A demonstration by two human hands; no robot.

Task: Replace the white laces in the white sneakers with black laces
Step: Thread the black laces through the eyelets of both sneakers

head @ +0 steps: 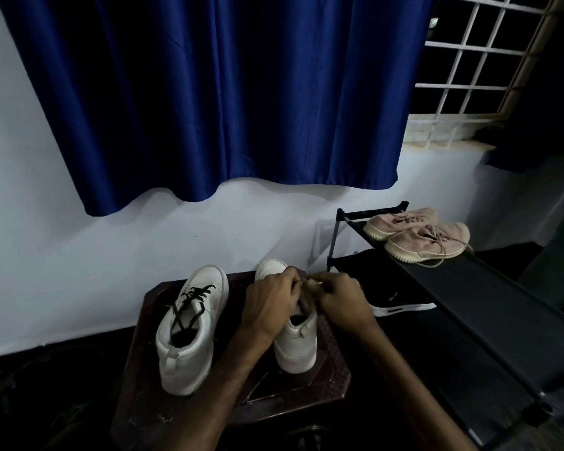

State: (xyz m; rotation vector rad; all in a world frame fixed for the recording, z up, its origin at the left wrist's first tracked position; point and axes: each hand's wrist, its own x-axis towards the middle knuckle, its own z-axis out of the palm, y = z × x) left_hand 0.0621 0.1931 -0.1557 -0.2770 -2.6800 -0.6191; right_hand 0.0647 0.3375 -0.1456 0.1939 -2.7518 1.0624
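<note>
Both working over the eyelets of the right-side white high-top sneaker (295, 336) on the dark carved wooden stool (336, 369), left hand (269, 302) and right hand (342, 301) pinching something unclear, probably lace, beside the black-laced white sneaker (189, 330).

The lace area of the right-hand white high-top sneaker (295, 340) is covered by the left hand (269, 307) and right hand (341, 302); whatever the fingers pinch there is too blurred to tell. Right of that sneaker, a black shoe with a white sole (401, 307) sits half hidden beneath the black metal shoe rack (463, 288).
</note>
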